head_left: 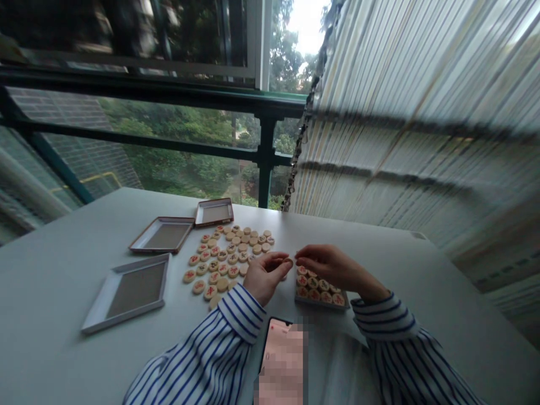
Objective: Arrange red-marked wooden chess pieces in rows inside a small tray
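My left hand [264, 277] is closed, with a round wooden Chinese chess piece [288, 261] between thumb and fingers. Close to its right, my right hand [333, 267] has its fingers drawn together, the tips almost meeting the left ones. Whether anything sits in that pinch is hidden. Below the right hand stands a shallow box [323, 304] holding rows of pieces with red and dark characters; the hand covers its far part. Many loose Chinese chess pieces [222, 255] lie left of and beyond my left hand, some face up and some plain side up.
Left on the white table [54, 253] lie a grey box tray [126, 292] and two brown-rimmed box parts, one larger [163, 233] and one smaller [214, 212]. A phone [280, 360] lies between my forearms. Beyond are a window railing [265, 152] and a string curtain [400, 112].
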Motion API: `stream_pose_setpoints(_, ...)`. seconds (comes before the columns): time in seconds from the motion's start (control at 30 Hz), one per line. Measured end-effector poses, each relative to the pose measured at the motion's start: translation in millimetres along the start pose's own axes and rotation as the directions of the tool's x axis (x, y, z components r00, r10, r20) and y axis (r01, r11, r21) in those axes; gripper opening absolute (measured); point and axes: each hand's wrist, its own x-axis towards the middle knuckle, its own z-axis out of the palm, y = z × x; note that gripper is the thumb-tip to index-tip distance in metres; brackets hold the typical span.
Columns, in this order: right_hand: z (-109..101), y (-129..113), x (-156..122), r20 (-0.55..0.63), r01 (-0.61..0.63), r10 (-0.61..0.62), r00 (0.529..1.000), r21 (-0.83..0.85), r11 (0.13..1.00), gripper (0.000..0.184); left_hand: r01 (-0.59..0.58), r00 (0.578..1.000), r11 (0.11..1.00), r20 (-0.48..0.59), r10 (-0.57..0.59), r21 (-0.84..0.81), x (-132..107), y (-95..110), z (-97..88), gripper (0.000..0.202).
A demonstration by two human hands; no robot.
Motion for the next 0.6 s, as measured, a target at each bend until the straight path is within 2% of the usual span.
stream_pose_setpoints(0.23, 6.2, -2.5, -0.3, 0.050, 0.004, -0.007, 0.999, 0.056, 0.998, 0.025, 0.005, 0.999, 1.000, -0.044, -0.006, -0.014, -3.5, 2.4, 0.1, 0.026)
stream_pose_setpoints(0.6, 9.7, -7.0, -0.3, 0.059, -0.046, 0.037, 0.998, 0.154, 0.987, 0.031, -0.028, 0.999, 1.000, -0.027, 0.029, 0.011, -5.3, 2.9, -1.5, 0.026)
